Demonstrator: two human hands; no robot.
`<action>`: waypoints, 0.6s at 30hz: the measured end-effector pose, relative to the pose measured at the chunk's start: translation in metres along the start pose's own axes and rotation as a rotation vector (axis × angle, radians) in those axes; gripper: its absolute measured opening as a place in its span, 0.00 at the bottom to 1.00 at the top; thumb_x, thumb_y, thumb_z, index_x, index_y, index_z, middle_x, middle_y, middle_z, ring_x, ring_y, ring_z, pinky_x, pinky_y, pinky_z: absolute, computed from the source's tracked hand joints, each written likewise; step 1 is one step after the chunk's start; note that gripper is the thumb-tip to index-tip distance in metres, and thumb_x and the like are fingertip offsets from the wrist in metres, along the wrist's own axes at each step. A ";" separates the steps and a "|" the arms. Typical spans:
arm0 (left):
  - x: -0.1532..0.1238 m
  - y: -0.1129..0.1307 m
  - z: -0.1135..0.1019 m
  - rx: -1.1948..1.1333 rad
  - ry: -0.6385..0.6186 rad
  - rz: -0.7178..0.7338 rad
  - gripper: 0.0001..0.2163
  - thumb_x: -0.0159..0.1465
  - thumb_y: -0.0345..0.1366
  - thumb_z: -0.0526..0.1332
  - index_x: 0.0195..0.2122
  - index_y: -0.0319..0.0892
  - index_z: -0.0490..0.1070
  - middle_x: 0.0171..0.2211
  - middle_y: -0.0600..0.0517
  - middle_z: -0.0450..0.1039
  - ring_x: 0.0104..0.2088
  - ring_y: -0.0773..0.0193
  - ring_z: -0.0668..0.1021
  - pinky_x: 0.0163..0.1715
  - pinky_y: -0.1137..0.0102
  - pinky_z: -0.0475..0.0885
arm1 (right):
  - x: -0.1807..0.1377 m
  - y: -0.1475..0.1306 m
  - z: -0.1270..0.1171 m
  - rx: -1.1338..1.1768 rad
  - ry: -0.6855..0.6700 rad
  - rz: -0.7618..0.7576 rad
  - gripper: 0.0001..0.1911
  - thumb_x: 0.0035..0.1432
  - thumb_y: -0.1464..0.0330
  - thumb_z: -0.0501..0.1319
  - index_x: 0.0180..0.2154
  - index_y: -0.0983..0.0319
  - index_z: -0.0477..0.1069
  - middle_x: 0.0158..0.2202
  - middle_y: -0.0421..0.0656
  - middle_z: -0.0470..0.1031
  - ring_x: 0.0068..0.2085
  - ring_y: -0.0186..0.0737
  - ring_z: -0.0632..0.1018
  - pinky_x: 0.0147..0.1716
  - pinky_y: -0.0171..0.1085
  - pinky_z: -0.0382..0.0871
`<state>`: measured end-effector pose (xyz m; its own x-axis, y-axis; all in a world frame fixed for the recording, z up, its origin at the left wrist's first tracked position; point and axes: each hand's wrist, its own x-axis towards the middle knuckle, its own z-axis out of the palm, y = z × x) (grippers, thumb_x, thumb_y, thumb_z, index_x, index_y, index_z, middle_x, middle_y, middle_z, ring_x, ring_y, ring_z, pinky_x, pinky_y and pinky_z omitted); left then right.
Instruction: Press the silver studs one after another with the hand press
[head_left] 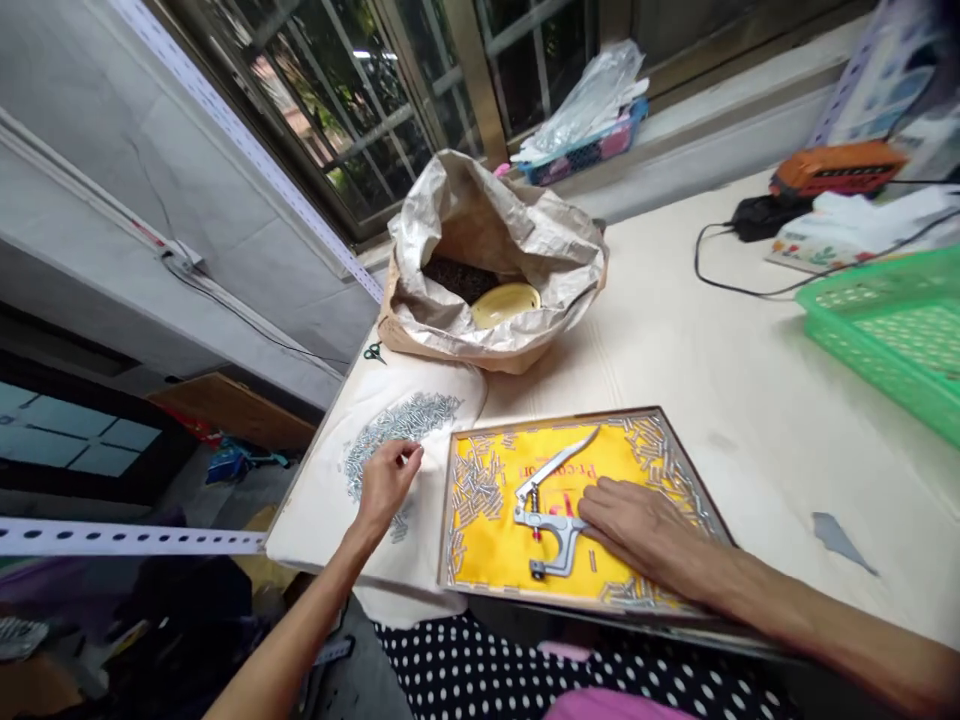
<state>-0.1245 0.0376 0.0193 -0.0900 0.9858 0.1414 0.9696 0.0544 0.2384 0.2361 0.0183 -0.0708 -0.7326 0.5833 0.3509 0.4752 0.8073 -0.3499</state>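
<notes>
My left hand point(388, 482) is held over the edge of a loose pile of small metal pins or screws point(401, 420) on a white cloth. Its thumb and fingers are pinched together; whatever they may hold is too small to make out. My right hand point(637, 525) curls over the lower handle of silver snap pliers point(556, 530), whose other handle point(562, 463) is raised and spread. Those pliers lie above a shallow tray point(442, 510) with a yellow bottom. Groups of small metal pieces point(476, 485) lie along the tray's left side, right side and front.
Behind the tray stands an open paper sack point(480, 345) holding dark small pieces and a yellow scoop point(506, 304). Small scissors point(373, 351) lie left of it. A green basket point(885, 330), an orange case point(836, 168) and a cable point(742, 291) are at the right.
</notes>
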 end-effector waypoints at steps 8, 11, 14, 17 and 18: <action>-0.102 0.113 0.029 -0.718 -0.312 -0.379 0.16 0.55 0.50 0.67 0.31 0.40 0.79 0.31 0.48 0.81 0.31 0.60 0.79 0.31 0.70 0.73 | -0.001 -0.002 -0.014 -0.017 -0.087 -0.035 0.10 0.69 0.75 0.51 0.35 0.60 0.67 0.32 0.42 0.72 0.33 0.39 0.66 0.31 0.39 0.52; -0.107 0.126 0.042 -0.680 -0.309 -0.359 0.15 0.56 0.49 0.66 0.28 0.40 0.79 0.30 0.48 0.81 0.32 0.59 0.80 0.33 0.69 0.73 | -0.001 -0.002 -0.013 -0.002 -0.130 -0.009 0.11 0.70 0.75 0.51 0.35 0.60 0.67 0.32 0.42 0.72 0.32 0.38 0.66 0.30 0.39 0.51; -0.103 0.128 0.048 -0.593 -0.299 -0.292 0.14 0.56 0.47 0.64 0.26 0.41 0.78 0.28 0.48 0.80 0.31 0.59 0.80 0.34 0.68 0.73 | 0.000 -0.002 -0.013 -0.003 -0.163 0.027 0.10 0.70 0.75 0.51 0.36 0.60 0.67 0.32 0.41 0.73 0.31 0.37 0.67 0.28 0.39 0.49; -0.100 0.126 0.050 -0.541 -0.332 -0.263 0.13 0.56 0.47 0.63 0.25 0.42 0.78 0.28 0.48 0.80 0.32 0.58 0.80 0.35 0.67 0.72 | 0.002 -0.004 -0.015 -0.009 -0.213 0.057 0.09 0.69 0.74 0.51 0.37 0.60 0.67 0.33 0.42 0.74 0.30 0.37 0.67 0.27 0.40 0.46; -0.099 0.125 0.051 -0.530 -0.347 -0.261 0.13 0.56 0.47 0.63 0.25 0.42 0.78 0.28 0.48 0.80 0.32 0.58 0.80 0.35 0.67 0.72 | 0.002 -0.004 -0.015 -0.006 -0.228 0.064 0.09 0.69 0.74 0.51 0.37 0.60 0.67 0.34 0.42 0.74 0.30 0.36 0.66 0.27 0.40 0.45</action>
<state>0.0173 -0.0449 -0.0134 -0.1424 0.9494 -0.2798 0.6761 0.2998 0.6731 0.2400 0.0181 -0.0553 -0.7919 0.5982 0.1227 0.5265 0.7706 -0.3593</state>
